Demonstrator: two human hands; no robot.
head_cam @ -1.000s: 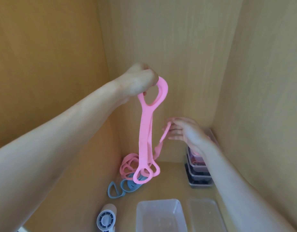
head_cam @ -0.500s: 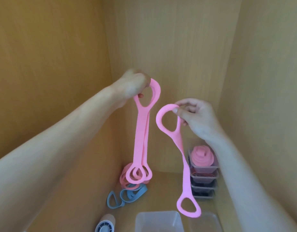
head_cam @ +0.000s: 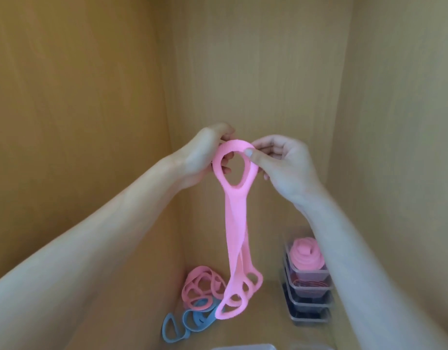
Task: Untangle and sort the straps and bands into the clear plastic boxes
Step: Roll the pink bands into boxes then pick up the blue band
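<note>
Several pink straps [head_cam: 236,223] with loop ends hang together in mid-air, their top loops stacked. My left hand [head_cam: 202,160] grips the left side of the top loops. My right hand [head_cam: 281,162] pinches the right side between thumb and fingers. The lower loops dangle just above the shelf floor. Below lie a tangle of pink straps [head_cam: 202,286] and some blue-grey straps [head_cam: 187,322] on the wood. A clear plastic box [head_cam: 243,347] shows only its rim at the bottom edge.
A stack of clear boxes [head_cam: 308,296] stands at the right back corner, the top one holding a rolled pink band [head_cam: 306,253]. Wooden walls close in on the left, back and right.
My right hand has brought its separate pink strap over to the ones in my left hand. The top loops are now joined and both hands hold them, lower than before.
</note>
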